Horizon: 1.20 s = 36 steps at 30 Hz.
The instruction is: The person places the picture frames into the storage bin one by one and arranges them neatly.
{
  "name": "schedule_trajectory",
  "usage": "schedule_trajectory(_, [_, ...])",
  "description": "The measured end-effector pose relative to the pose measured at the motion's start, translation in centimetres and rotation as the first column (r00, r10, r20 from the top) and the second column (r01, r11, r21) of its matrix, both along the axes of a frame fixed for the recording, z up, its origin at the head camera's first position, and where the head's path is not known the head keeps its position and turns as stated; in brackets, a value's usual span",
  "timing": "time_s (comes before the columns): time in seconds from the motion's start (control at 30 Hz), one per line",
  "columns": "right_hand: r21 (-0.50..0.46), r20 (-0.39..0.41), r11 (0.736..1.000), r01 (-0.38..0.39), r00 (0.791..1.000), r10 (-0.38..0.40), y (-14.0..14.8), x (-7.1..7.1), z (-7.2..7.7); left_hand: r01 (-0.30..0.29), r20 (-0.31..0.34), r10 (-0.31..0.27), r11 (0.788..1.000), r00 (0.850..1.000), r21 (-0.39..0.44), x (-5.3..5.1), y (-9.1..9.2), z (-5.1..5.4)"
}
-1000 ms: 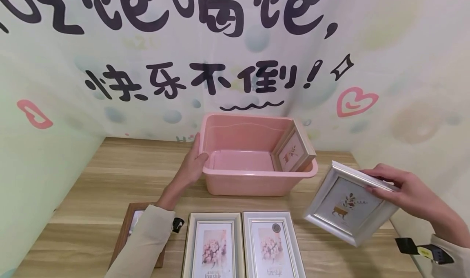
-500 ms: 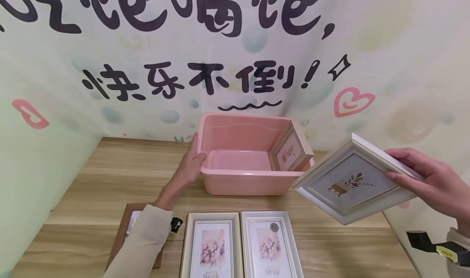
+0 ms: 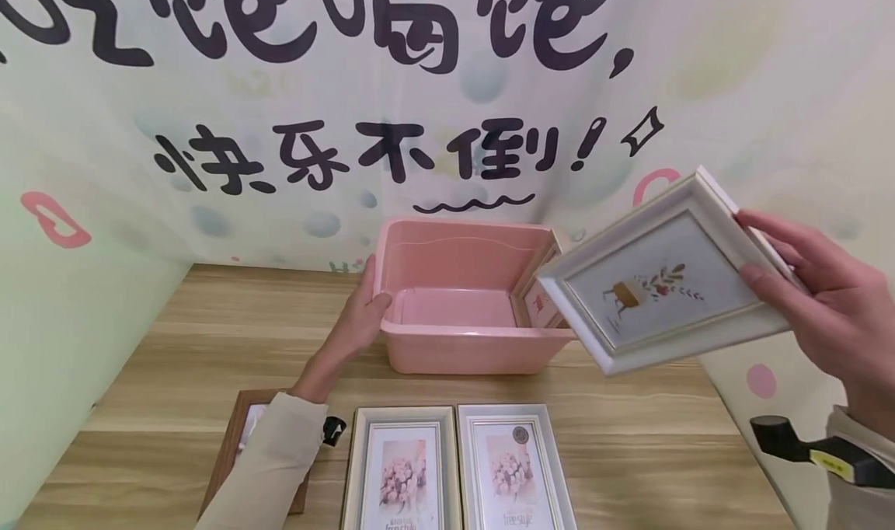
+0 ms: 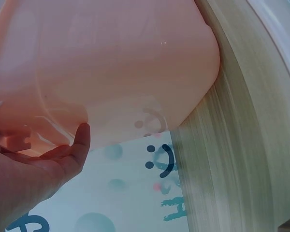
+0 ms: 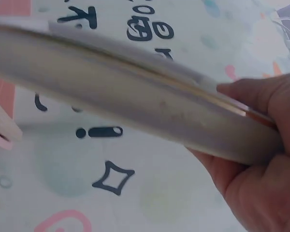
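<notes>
My left hand (image 3: 360, 316) grips the left rim of a pink plastic bin (image 3: 475, 351), its thumb over the edge. The left wrist view shows the same hand (image 4: 43, 166) against the bin's wall (image 4: 116, 63). With thumb and fingers on opposite faces, my right hand (image 3: 832, 289) holds a white picture frame (image 3: 657, 289) by its right edge, tilted in the air. The frame's left corner overlaps the bin's right end in the head view. Inside the bin, another picture frame (image 3: 541, 305) leans at the right wall, partly hidden by the held one.
Two pale picture frames with pink flower prints, a cream one (image 3: 403, 468) and a white one (image 3: 513, 468), lie side by side on the wooden table (image 3: 650, 452). A brown frame (image 3: 225, 468) lies partly under the left sleeve. A printed curtain (image 3: 280, 227) hangs behind the bin.
My right hand has lifted the white picture frame up from the table's right side, turned it, and brought it toward the bin's right end. The left hand stays on the bin's rim.
</notes>
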State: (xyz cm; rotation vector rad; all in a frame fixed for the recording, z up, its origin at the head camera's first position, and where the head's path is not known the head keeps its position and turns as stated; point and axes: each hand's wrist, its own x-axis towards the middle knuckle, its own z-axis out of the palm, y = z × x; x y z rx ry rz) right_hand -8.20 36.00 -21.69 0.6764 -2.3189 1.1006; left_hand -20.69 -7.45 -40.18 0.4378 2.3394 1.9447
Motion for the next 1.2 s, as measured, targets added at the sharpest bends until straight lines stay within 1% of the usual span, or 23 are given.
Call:
schedule_trajectory(0.03, [-0.006,0.013,1.000,0.026,1.000,-0.026,-0.4,-0.1,0.1,-0.001,0.000,0.001,1.000,1.000,-0.001,0.0,0.0,0.0])
schedule_trajectory(0.1, [-0.058,0.052,0.997,0.059,0.997,-0.056,-1.1,-0.6,0.3,-0.003,0.002,0.003,1.000,1.000,-0.002,0.0,0.0,0.0])
schedule_trajectory(0.17, [-0.054,0.087,0.989,0.138,0.987,-0.133,-1.7,-1.0,0.4,-0.004,0.005,0.004,1.000,1.000,-0.001,0.0,0.0,0.0])
schedule_trajectory(0.2, [-0.064,0.097,0.985,0.160,0.983,-0.153,-1.9,-1.2,0.5,-0.003,0.005,0.004,1.000,1.000,-0.002,0.0,0.0,0.0])
schedule_trajectory(0.27, [-0.178,0.125,0.976,0.125,0.987,-0.104,-2.4,-1.9,0.3,-0.002,0.005,0.002,1.000,1.000,-0.007,0.0,0.0,-0.1])
schedule_trajectory(0.3, [-0.206,0.131,0.971,0.121,0.987,-0.095,-2.6,-2.2,0.2,-0.002,0.005,0.002,1.000,1.000,-0.008,0.0,0.0,-0.1])
schedule_trajectory(0.37, [-0.308,0.156,0.948,0.078,0.987,-0.030,-3.1,-2.7,0.0,-0.004,0.005,0.004,1.000,1.000,-0.015,0.0,-0.1,-0.1])
schedule_trajectory(0.4, [-0.342,0.168,0.937,0.069,0.986,-0.011,-3.4,-3.0,-0.1,-0.006,0.005,0.006,1.000,1.000,-0.017,0.0,-0.1,-0.1])
schedule_trajectory(0.43, [-0.335,0.182,0.938,0.090,0.983,-0.029,-3.7,-3.2,-0.3,-0.007,0.005,0.007,1.000,1.000,-0.017,0.0,0.0,-0.1])
schedule_trajectory(0.47, [-0.293,0.197,0.947,0.130,0.978,-0.073,-4.0,-3.4,-0.4,-0.009,0.007,0.009,1.000,1.000,-0.017,0.0,0.0,-0.1])
schedule_trajectory(0.53, [-0.199,0.227,0.958,0.206,0.961,-0.159,-4.6,-3.8,-0.7,-0.011,0.009,0.011,1.000,1.000,-0.018,0.0,0.0,-0.1])
schedule_trajectory(0.6, [-0.108,0.242,0.957,0.268,0.941,-0.236,-5.2,-4.2,-1.1,-0.011,0.007,0.011,1.000,1.000,-0.016,0.0,0.0,-0.1])
schedule_trajectory(0.67, [-0.050,0.258,0.953,0.297,0.926,-0.275,-5.6,-4.7,-1.6,-0.010,0.006,0.010,1.000,1.000,-0.012,0.1,0.0,0.0])
schedule_trajectory(0.73, [-0.037,0.281,0.951,0.306,0.917,-0.284,-6.0,-5.2,-2.1,-0.009,0.005,0.009,1.000,1.000,-0.010,0.1,0.0,0.0])
schedule_trajectory(0.97, [-0.064,0.344,0.957,0.283,0.907,-0.245,-6.7,-6.7,-4.0,-0.017,0.007,0.017,1.000,1.000,-0.020,0.0,0.0,0.0])
schedule_trajectory(1.2, [-0.039,0.355,0.961,0.275,0.902,-0.244,-7.7,-8.2,-5.8,-0.015,0.008,0.015,1.000,1.000,-0.018,0.1,0.0,0.0])
